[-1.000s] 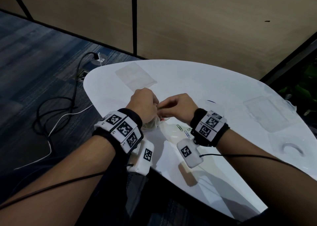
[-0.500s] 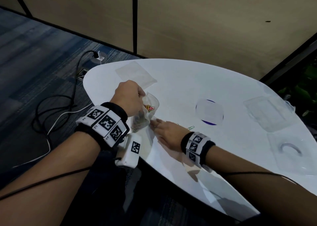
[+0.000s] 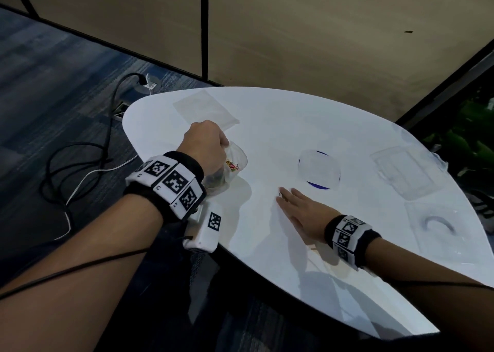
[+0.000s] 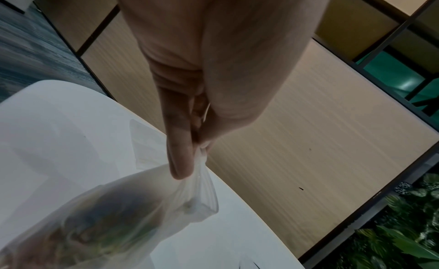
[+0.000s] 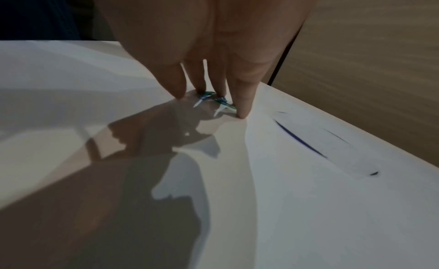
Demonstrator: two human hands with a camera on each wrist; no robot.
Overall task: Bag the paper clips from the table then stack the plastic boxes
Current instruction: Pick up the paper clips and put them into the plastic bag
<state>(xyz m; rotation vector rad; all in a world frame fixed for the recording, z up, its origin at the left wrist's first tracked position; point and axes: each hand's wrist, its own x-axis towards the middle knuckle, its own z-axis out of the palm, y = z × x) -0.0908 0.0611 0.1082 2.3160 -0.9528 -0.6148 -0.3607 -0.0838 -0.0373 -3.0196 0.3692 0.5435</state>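
Note:
My left hand [image 3: 205, 143] grips the gathered top of a clear plastic bag [image 3: 230, 168] holding coloured paper clips, above the table's left part; the left wrist view shows finger and thumb [image 4: 180, 156] pinching the bag [image 4: 114, 222]. My right hand [image 3: 291, 204] lies flat on the white table [image 3: 267, 121], fingers straight. Under its fingertips [image 5: 242, 111] lie loose blue and green paper clips [image 5: 213, 100]; one clip [image 3: 280, 194] shows at the fingertips. A round clear box with a blue rim [image 3: 319, 169] sits beyond the right hand. Two clear plastic boxes [image 3: 409, 172] [image 3: 438, 228] stand at the right.
A flat empty clear bag [image 3: 205, 109] lies at the table's far left. Cables [image 3: 80, 153] run over the carpet on the left. A wall panel [image 3: 320, 30] stands behind the table, and green plants [image 3: 470, 143] at the far right.
My hands parted. The left hand drew the bag up and to the left. The right hand dropped flat onto the table and slid right over the loose clips.

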